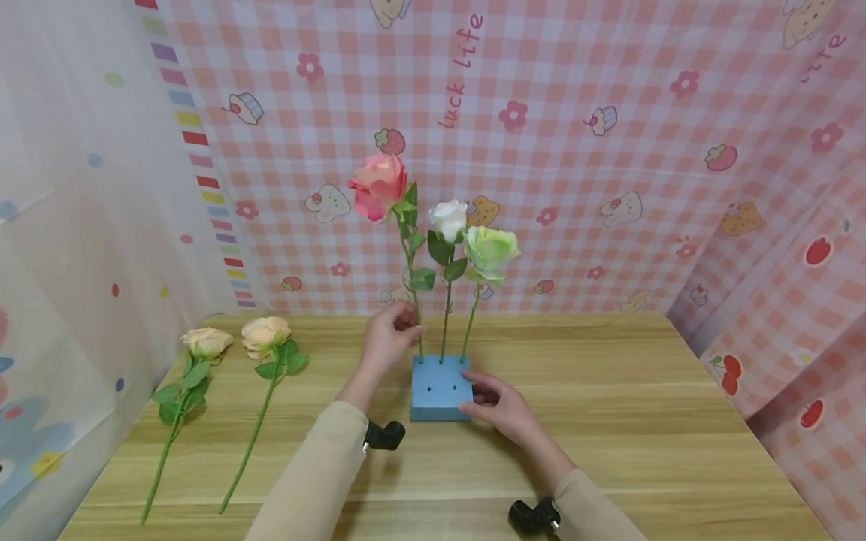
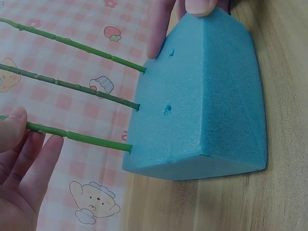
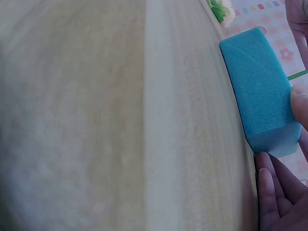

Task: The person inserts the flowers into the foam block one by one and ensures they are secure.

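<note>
Since the pink rose is already stuck in the far-left hole of the blue foam block, most of the care is probably best spent on its stem, which is pinched low down between thumb and fingers of the left hand. Honestly, if pressure is applied straight along that stem, bending should be mostly avoided. The block's right side is gripped by the right hand, and a firm hold is needed there so nothing gets slid or tipped. Just to the right, the white rose and green rose are planted in the same far row, so bumps should be watched for. Well to the left, two peach roses are laid on the wooden table.
</note>
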The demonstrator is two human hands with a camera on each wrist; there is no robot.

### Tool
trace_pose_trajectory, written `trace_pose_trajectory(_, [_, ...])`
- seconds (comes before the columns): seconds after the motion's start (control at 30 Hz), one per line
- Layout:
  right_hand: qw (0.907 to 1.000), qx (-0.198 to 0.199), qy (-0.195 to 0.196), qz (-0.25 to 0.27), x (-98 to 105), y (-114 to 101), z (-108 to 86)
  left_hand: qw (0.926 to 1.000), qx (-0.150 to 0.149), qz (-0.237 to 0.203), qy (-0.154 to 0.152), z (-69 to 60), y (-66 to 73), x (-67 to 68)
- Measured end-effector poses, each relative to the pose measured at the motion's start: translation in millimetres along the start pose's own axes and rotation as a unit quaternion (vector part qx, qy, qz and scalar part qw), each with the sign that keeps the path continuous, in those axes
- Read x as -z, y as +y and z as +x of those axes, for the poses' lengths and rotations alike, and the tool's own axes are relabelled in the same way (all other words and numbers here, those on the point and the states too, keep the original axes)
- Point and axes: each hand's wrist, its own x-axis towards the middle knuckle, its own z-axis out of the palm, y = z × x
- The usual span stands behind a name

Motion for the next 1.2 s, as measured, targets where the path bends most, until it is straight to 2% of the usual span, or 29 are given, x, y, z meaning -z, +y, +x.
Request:
trace_pose_trajectory(0.13, [1.0000, -0.001, -0.001, 0.001, 0.2, -8.5, -3.5, 1.0000, 0.001, 0.006, 0.002, -1.3, -0.8, -0.3])
trace_pose_trajectory(0.4, [1.0000, -0.002, 0.005, -0.001, -1.5, 21.0, 8.6, 0.9997, -0.002, 0.023, -0.001, -2.7, -1.3, -2.9])
trace_pose_trajectory(0.67, [1.0000, -0.002, 0.001, 0.004, -0.6, 22.1, 8.6, 0.9984, -0.037, 0.043, -0.004, -5.6, -4.3, -6.6])
trace_pose_trajectory(0.93, [0.9999, -0.010, 0.002, -0.005, -0.2, 25.4, 11.2, 0.9982, -0.026, 0.054, -0.009, -8.2, -5.1, -8.5])
trace_pose_trajectory(1.2, [0.9998, -0.018, 0.010, -0.007, -1.6, 25.6, 12.2, 0.9978, -0.031, 0.059, -0.006, -8.7, -8.4, -9.0])
